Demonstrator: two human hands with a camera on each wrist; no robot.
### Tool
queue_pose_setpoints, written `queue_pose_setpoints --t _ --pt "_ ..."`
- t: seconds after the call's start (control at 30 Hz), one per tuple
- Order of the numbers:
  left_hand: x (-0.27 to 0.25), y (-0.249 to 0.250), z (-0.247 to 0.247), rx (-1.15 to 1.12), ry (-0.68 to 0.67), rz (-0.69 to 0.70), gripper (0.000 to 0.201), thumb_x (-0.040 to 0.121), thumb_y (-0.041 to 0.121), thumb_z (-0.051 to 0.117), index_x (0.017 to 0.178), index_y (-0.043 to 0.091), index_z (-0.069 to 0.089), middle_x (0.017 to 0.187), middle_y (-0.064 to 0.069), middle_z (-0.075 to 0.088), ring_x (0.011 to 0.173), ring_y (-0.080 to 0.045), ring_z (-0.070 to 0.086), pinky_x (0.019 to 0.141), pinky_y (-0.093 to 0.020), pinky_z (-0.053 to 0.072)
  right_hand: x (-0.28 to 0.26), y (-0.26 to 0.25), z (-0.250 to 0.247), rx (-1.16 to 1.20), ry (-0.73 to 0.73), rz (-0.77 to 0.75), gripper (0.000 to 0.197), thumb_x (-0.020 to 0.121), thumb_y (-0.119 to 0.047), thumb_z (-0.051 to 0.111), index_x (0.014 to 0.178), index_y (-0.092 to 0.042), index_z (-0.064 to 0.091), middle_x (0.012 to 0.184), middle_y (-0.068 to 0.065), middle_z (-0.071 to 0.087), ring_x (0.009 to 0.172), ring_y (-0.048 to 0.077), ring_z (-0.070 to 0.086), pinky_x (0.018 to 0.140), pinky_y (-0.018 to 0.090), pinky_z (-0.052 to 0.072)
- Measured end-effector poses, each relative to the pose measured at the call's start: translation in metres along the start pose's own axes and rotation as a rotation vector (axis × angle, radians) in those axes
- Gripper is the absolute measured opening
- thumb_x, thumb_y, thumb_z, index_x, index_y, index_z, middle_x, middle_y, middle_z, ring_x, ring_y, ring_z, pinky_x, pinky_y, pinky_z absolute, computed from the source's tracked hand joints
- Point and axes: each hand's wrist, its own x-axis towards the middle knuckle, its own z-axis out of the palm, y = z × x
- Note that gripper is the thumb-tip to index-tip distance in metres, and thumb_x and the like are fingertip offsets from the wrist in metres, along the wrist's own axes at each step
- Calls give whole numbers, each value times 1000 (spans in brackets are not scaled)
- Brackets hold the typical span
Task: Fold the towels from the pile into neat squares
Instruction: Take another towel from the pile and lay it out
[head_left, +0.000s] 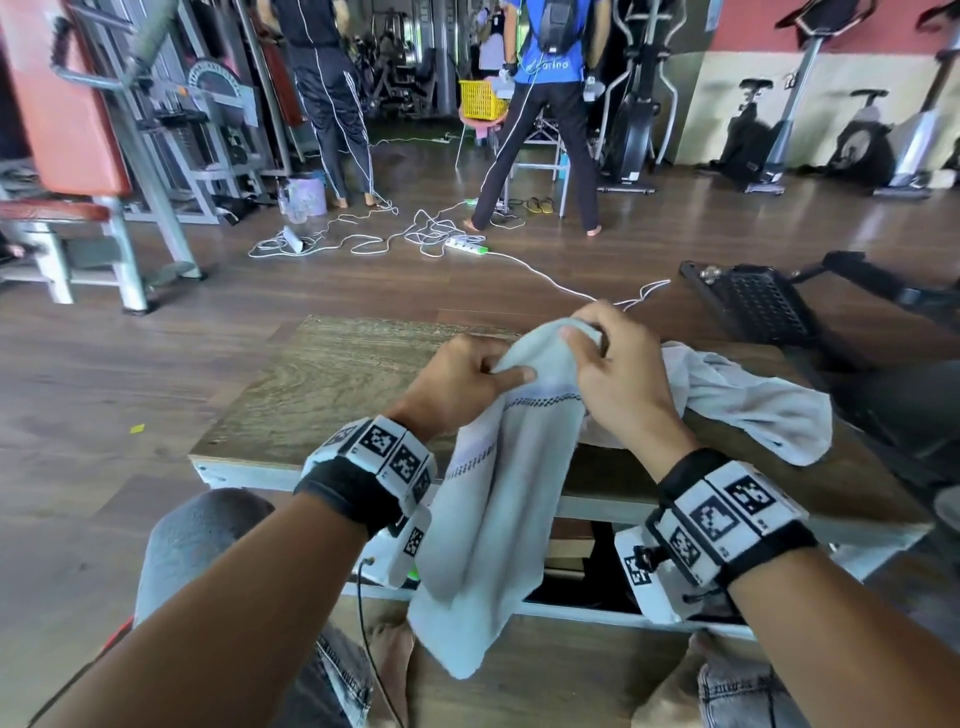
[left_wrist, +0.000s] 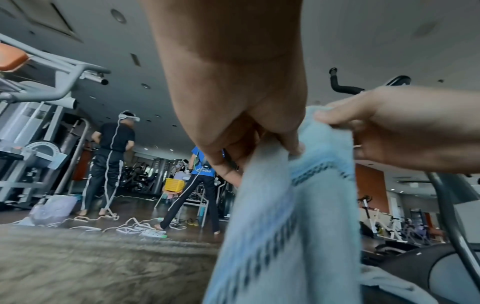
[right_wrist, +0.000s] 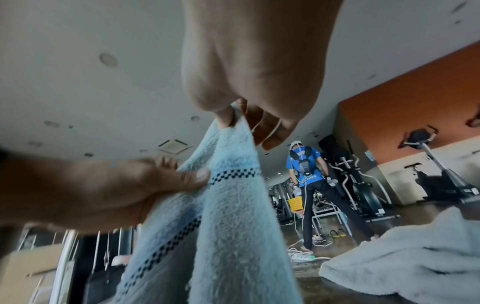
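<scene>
A pale blue towel (head_left: 498, 499) with a dark checked stripe hangs from both hands over the near edge of the wooden table (head_left: 322, 384). My left hand (head_left: 467, 379) pinches its upper left edge between thumb and fingers. Close beside it, my right hand (head_left: 608, 364) grips the top of the same towel (right_wrist: 228, 205) a little higher. The left wrist view shows the towel (left_wrist: 293, 216) dropping from the left hand (left_wrist: 259, 148), with the right hand (left_wrist: 376, 131) beside it. A second pale towel (head_left: 748, 410) lies crumpled on the table at the right.
White cables and a power strip (head_left: 462, 247) trail across the wooden floor beyond the table. Two people (head_left: 540, 114) stand further back beside a yellow basket (head_left: 480, 98). Gym machines line the left and back; a black pedal frame (head_left: 753, 306) sits right of the table.
</scene>
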Motion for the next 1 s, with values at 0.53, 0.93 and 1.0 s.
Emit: queue_pose_setpoints --t 0.53,0.93,1.0 --pt "-17 -46 -58 343 83 -178 31 87 29 72 61 21 56 56 7 54 54 -10 49 47 -22 35 -4 37 -43 3 -111 363 19 106 -27 42 110 -18 59 99 3 60 91 18 53 74 33 41" --pt "-11 -36 -67 -140 72 -585 20 99 30 55 103 13 66 68 -14 73 48 -23 68 45 -27 54 1 36 -55 32 -398 783 20 104 -15 45 101 -27 62 77 12 69 62 26 62 62 37 58" --pt "6 -29 -75 -348 111 -586 28 101 30 52 120 11 59 82 -19 75 65 -31 74 51 -31 59 24 25 -54 149 -329 770 23 105 -12 45 95 -26 59 83 13 74 72 30 69 75 44 60"
